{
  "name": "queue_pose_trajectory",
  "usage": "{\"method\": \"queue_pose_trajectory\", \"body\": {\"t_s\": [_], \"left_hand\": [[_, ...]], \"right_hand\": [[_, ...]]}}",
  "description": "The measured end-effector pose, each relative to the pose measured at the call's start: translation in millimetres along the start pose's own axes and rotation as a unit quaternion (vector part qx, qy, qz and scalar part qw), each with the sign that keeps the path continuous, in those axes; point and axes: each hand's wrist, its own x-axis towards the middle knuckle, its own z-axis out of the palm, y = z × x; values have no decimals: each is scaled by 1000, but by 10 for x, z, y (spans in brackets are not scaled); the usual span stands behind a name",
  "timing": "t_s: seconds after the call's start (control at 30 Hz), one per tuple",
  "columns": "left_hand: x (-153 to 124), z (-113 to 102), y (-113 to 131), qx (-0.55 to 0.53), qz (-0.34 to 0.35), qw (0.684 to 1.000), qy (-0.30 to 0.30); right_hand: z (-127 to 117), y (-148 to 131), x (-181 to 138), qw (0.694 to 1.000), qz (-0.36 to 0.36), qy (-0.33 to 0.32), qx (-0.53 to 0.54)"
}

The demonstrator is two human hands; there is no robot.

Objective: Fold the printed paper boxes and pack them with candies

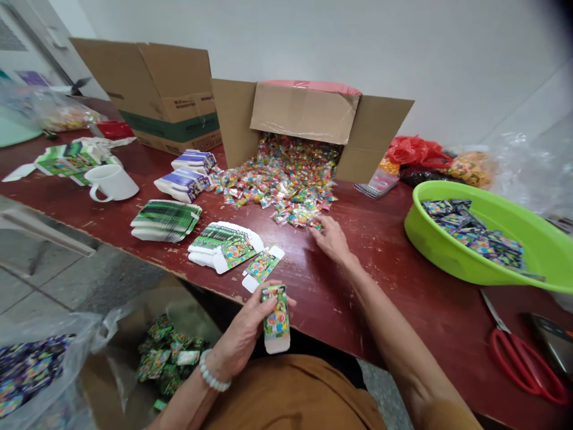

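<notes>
My left hand [250,322] is closed around a small green printed candy box [276,316], held upright near my lap with the thumb across its front. My right hand [331,240] reaches to the front edge of a heap of small wrapped candies [286,185]. Its fingers are bent together on a wrapped candy [317,226], mostly hidden by the fingertips. The heap spills from a cardboard box [308,110] lying on its side. Between my hands and the heap lie a flattened green box [263,264] and a fanned stack of flat green boxes [224,243].
Another flat green stack [166,220], purple boxes [183,184] and a white mug [111,182] stand left. At right are a lime-green basin [474,272] of packets, red-handled scissors [514,352] and a phone [550,340]. Below left, an open bag holds filled green packets [168,352].
</notes>
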Motion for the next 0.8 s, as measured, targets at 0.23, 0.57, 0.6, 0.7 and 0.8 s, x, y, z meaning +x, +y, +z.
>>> {"method": "queue_pose_trajectory", "body": {"t_s": [0.23,0.57,0.6,0.7,0.8], "left_hand": [[-252,-585,-8,101,-34,994,9],[-320,-958,354,332,-126,931,-91],[-298,-890,363,300,-101,946,-67],[-206,-655,354,212,-43,976,-28],[-103,-448,303,189,4,982,-25]], "right_hand": [[60,358,71,997,-2,-46,-57],[-168,256,-404,987,-83,-139,20],[-160,206,-432,990,-71,-120,24],[-113,-58,-537,990,-49,-102,84],[-76,-422,-666,953,-40,-170,248]]}}
